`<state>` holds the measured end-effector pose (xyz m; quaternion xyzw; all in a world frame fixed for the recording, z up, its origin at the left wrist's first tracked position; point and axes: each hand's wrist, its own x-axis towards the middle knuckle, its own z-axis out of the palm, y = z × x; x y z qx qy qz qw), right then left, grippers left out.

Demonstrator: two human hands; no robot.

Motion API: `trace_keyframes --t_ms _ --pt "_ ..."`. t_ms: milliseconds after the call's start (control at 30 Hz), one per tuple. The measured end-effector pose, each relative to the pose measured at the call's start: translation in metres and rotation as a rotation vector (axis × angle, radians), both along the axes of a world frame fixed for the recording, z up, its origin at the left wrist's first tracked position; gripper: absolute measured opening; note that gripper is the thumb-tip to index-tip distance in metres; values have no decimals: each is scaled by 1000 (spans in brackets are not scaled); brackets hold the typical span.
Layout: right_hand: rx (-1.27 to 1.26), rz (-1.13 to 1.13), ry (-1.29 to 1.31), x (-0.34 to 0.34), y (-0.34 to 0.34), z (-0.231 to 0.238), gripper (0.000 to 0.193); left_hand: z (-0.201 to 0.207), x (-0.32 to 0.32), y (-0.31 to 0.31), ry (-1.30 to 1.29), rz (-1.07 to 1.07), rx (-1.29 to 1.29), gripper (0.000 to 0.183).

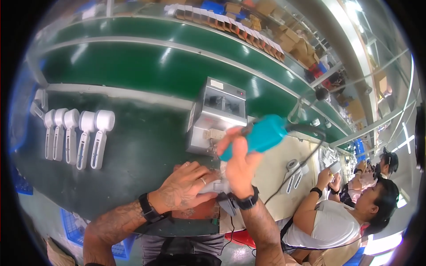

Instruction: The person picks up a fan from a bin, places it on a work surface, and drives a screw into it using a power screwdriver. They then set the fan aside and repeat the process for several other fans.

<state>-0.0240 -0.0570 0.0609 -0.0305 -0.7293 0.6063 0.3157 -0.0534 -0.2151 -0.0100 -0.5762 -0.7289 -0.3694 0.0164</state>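
My right hand is wrapped round a teal electric screwdriver, held tilted over the table's front, with a dark cable at its back end. My fingers and the tool hide its tip. Beside it, my left hand presses its fingers on a white plastic device, pinning it over a reddish-brown pad. Most of that device is covered by my hands. Just beyond them stands a grey metal screw feeder with a clear window on top.
Several white round-headed handheld devices lie in a row at the left. More of them lie on the beige board at the right, near the black cable. A co-worker sits at the right. A blue crate is below the table's left edge.
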Motion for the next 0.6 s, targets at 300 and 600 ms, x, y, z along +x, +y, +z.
trace_keyframes --t_ms 300,600 --pt "-108 15 -9 62 3 -3 67 8 1 1 -44 -10 38 47" --pt "-146 18 -11 62 6 -16 61 8 2 3 -86 -20 10 47"
